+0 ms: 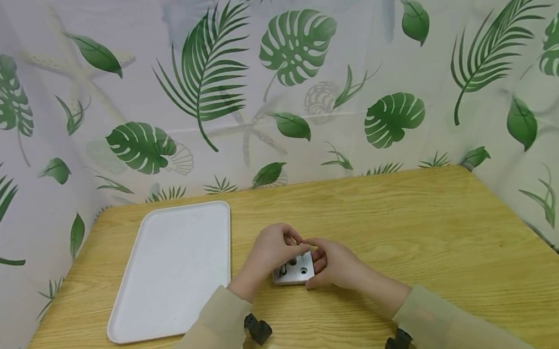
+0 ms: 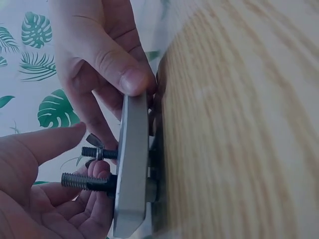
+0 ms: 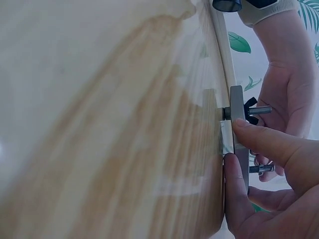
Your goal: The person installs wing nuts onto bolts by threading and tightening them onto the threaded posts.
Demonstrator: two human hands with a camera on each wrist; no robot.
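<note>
A square silver metal plate (image 1: 295,275) with holes lies low over the table, bolts passing through it. On its right edge my right hand (image 1: 339,263) holds it, thumb on one face and fingers on the other. My left hand (image 1: 271,250) is at the plate's far side, thumb and fingers around a wing nut (image 2: 93,140) on a thin bolt (image 2: 89,152). Next to that stands a thicker threaded bolt (image 2: 79,181). A black wing nut (image 3: 251,110) sits on another bolt (image 3: 264,109) in the right wrist view. The bolt ends protrude below the plate.
A white tray (image 1: 173,272) lies on the wooden table (image 1: 414,229) to the left of the hands. Behind the table hangs a leaf-patterned cloth (image 1: 316,138). Black wrist cameras (image 1: 259,328) are strapped at both sleeves.
</note>
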